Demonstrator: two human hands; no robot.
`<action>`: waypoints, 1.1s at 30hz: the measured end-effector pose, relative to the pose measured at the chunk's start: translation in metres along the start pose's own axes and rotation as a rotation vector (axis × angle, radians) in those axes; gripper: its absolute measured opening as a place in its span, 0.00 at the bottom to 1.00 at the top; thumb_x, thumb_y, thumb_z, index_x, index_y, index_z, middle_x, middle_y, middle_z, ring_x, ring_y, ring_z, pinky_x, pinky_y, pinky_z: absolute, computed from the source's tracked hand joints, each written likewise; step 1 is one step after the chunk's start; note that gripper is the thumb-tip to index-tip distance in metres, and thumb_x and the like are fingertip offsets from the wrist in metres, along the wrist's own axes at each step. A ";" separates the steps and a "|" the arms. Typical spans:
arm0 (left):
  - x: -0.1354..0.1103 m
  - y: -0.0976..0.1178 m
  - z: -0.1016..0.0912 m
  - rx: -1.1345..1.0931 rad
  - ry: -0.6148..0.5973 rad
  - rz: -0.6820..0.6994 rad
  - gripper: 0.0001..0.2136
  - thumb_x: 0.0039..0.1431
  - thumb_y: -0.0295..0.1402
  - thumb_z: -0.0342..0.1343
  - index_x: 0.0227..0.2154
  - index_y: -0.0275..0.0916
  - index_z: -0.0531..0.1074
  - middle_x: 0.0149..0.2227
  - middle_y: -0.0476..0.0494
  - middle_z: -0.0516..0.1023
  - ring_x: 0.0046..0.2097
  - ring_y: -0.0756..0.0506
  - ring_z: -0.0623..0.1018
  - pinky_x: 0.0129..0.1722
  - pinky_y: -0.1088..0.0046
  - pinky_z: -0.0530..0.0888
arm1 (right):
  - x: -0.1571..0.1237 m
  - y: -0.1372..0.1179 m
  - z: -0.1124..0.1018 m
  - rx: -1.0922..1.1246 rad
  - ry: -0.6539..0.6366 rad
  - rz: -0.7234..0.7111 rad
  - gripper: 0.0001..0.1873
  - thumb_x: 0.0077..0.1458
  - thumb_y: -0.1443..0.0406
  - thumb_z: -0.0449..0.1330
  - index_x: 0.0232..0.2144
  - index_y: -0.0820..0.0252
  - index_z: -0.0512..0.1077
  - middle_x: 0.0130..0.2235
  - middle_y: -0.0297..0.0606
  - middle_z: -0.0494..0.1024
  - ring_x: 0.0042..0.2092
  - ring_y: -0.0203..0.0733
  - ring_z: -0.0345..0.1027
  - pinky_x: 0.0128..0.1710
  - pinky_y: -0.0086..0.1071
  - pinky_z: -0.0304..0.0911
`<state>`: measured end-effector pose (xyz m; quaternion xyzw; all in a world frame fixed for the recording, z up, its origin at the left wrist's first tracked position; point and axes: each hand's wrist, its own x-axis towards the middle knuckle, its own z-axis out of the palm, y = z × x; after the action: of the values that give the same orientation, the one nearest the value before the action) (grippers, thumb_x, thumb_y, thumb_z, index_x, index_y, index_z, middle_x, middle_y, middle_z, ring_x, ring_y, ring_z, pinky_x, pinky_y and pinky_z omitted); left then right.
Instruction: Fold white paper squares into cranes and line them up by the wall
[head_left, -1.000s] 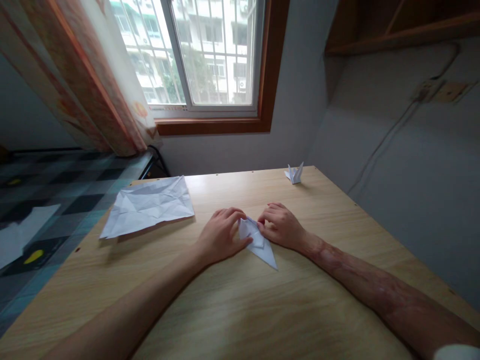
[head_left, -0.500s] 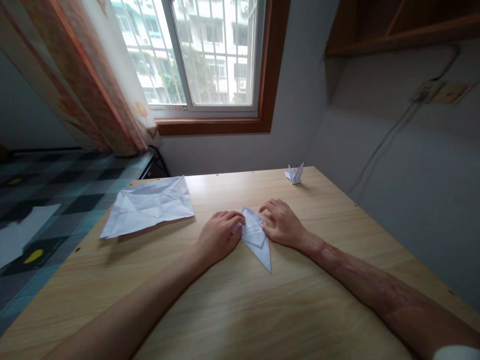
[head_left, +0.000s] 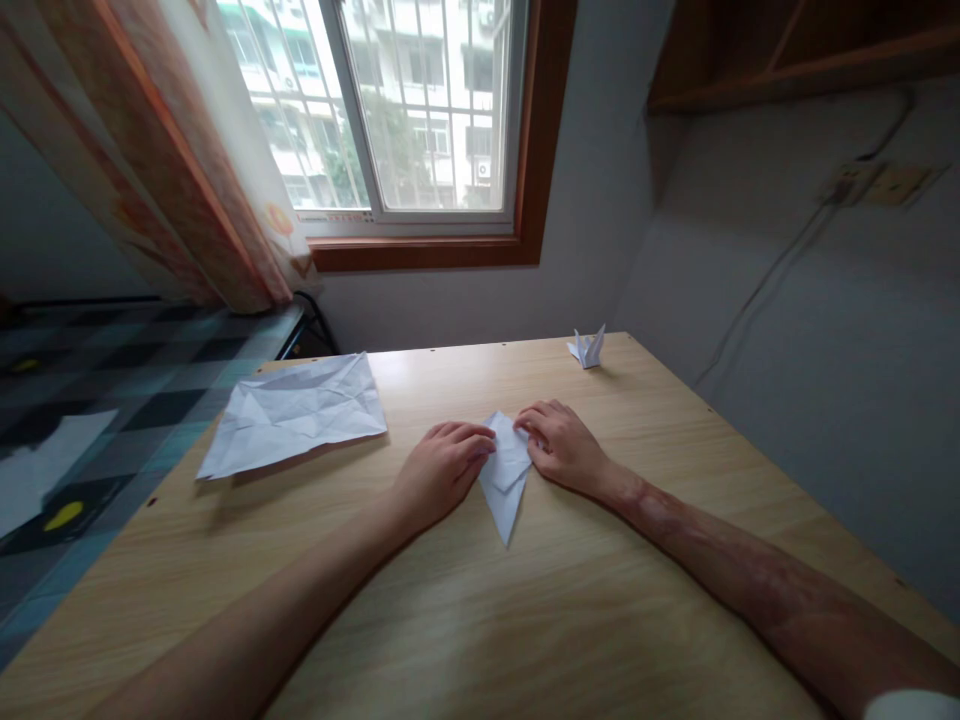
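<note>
Holding folded white paper [head_left: 507, 480] between both hands [head_left: 444, 466]

Pale wood-grain tabletop [head_left: 420, 620]; at its far left, one creased white paper sheet [head_left: 300, 415], lying uneven. Near the far right corner, one white folded-paper crane [head_left: 589, 350], upright. Left: checked black, grey and teal bedcover [head_left: 161, 370], bearing white paper pieces [head_left: 71, 445]; orange-and-cream patterned fabric curtain [head_left: 176, 150]. Behind: barred window [head_left: 435, 130] in reddish-brown wooden surround [head_left: 546, 140]. Upper right: brown wooden shelf [head_left: 832, 80]; below, beige wall sockets [head_left: 896, 185], thin pale cable [head_left: 757, 292] plugged in.
</note>
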<state>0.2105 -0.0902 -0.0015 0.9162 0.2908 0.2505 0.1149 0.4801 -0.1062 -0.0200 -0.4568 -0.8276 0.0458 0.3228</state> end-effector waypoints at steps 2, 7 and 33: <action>0.000 0.001 -0.001 -0.010 -0.004 0.008 0.12 0.74 0.29 0.52 0.46 0.45 0.82 0.54 0.41 0.87 0.54 0.38 0.84 0.60 0.54 0.75 | -0.001 0.001 0.001 0.018 0.003 0.000 0.28 0.52 0.77 0.60 0.54 0.56 0.75 0.53 0.45 0.82 0.55 0.54 0.73 0.58 0.47 0.67; -0.001 0.005 -0.005 -0.059 -0.062 0.073 0.08 0.72 0.34 0.58 0.48 0.46 0.82 0.54 0.43 0.87 0.54 0.40 0.85 0.66 0.54 0.71 | -0.002 0.004 0.007 0.043 -0.010 0.009 0.34 0.59 0.69 0.63 0.67 0.59 0.68 0.64 0.52 0.77 0.64 0.58 0.69 0.68 0.53 0.63; -0.004 0.002 0.000 -0.001 -0.005 0.047 0.10 0.62 0.29 0.61 0.46 0.46 0.78 0.56 0.46 0.85 0.57 0.41 0.83 0.67 0.56 0.73 | -0.001 -0.006 -0.003 -0.174 0.060 0.087 0.07 0.65 0.62 0.70 0.44 0.54 0.80 0.46 0.41 0.84 0.50 0.54 0.72 0.53 0.46 0.65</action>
<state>0.2091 -0.0941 -0.0021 0.9234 0.2688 0.2510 0.1099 0.4780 -0.1112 -0.0161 -0.5200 -0.7978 -0.0259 0.3041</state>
